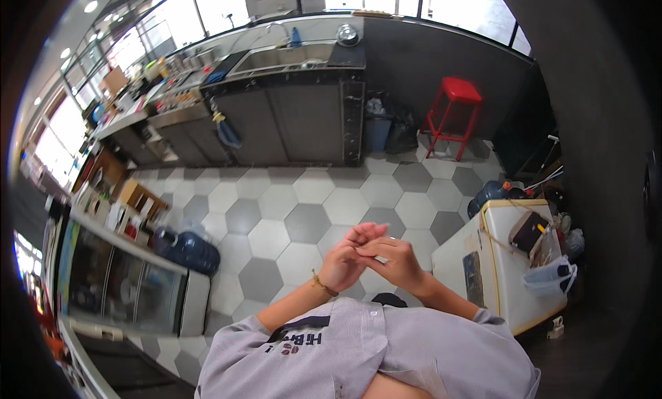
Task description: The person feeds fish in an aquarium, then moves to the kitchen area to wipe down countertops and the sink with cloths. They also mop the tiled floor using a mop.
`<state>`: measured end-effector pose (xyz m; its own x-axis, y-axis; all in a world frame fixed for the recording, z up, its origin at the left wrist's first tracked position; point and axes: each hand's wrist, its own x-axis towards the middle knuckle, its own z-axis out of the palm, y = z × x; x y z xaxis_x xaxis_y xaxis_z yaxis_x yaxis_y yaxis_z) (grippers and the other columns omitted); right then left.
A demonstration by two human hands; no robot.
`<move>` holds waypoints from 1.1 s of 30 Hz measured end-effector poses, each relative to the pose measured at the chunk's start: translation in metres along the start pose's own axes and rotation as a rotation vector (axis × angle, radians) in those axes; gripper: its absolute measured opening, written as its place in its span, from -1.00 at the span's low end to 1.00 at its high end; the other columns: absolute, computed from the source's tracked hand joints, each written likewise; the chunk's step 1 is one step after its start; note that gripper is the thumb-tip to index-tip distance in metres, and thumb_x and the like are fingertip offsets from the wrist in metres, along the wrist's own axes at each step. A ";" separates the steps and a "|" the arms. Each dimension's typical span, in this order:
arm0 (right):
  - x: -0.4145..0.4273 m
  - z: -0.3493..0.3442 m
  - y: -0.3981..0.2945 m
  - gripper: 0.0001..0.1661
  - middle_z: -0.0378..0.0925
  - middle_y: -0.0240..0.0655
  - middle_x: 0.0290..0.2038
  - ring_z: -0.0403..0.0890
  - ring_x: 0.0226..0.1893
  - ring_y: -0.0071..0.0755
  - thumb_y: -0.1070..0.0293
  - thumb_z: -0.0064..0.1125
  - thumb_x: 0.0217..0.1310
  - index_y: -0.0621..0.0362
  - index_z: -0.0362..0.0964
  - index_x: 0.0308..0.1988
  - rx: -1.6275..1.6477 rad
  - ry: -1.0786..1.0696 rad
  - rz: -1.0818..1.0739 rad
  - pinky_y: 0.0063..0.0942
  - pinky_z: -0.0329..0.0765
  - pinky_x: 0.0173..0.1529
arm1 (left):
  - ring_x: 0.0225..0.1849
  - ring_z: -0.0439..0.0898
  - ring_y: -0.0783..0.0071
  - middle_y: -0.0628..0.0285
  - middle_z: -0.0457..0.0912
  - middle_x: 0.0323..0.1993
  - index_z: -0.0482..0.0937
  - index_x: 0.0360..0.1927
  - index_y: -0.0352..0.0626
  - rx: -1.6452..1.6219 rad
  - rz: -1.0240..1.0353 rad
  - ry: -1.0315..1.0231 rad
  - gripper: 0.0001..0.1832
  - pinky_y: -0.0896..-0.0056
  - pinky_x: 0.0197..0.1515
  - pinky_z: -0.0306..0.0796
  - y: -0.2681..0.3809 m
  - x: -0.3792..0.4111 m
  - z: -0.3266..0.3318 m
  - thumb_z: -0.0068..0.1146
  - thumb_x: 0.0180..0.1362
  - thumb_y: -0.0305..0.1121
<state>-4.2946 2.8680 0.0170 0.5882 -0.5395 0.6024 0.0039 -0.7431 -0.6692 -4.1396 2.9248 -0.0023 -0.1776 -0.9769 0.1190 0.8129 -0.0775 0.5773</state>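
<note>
My left hand [345,267] is raised in front of my chest, palm turned partly up and fingers extended, with a thin yellowish bracelet [322,284] at the wrist. Against its thumb and finger bases rest the fingers of my right hand [398,259]. A gap shows between the right thumb and forefinger. Neither hand shows an object in it, though the overlapping fingers hide part of the left palm. Below both hands is the hexagon-tiled floor [307,226].
Ahead runs a dark counter [305,120] with a sink [289,56]. A red stool [459,91] stands by a trash bin [377,133]. At right is a white chest freezer [504,275] with bags on top; at left, a water jug [196,251] beside a glass-door fridge [124,280].
</note>
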 end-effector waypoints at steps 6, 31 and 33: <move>0.100 -0.063 0.186 -0.85 0.66 -0.25 -0.37 0.71 -0.35 -0.38 0.51 0.45 0.01 0.26 0.61 -0.36 -0.058 0.137 0.193 -0.51 0.65 -0.26 | 0.41 0.23 0.23 0.07 0.22 0.42 0.25 0.30 -0.23 0.139 -0.191 -0.135 -0.32 0.16 0.47 0.04 0.017 0.228 -0.078 -0.03 0.03 -0.29; 0.613 -0.211 0.963 -0.84 0.66 -0.36 -0.35 0.63 -0.34 -0.58 0.54 0.34 0.09 0.29 0.61 -0.24 0.306 0.447 0.867 -0.62 0.55 -0.19 | 0.24 0.40 0.36 0.17 0.38 0.31 0.49 0.07 -0.16 1.075 0.330 0.187 -0.68 0.32 0.25 0.29 0.311 0.906 -0.402 0.05 0.24 -0.41; 0.637 -0.184 1.060 -0.81 0.66 -0.35 -0.35 0.63 -0.35 -0.55 0.54 0.31 0.10 0.31 0.61 -0.22 0.507 0.428 0.990 -0.60 0.56 -0.21 | 0.23 0.42 0.19 0.10 0.43 0.25 0.55 -0.03 -0.15 1.379 0.400 0.271 -0.70 0.21 0.25 0.28 0.318 0.943 -0.423 0.14 0.12 -0.46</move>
<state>-4.0642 1.6639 -0.2285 0.1981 -0.9500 -0.2412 0.0758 0.2602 -0.9626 -3.8139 1.8949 -0.0478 0.1626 -0.9057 0.3914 -0.4110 0.2985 0.8614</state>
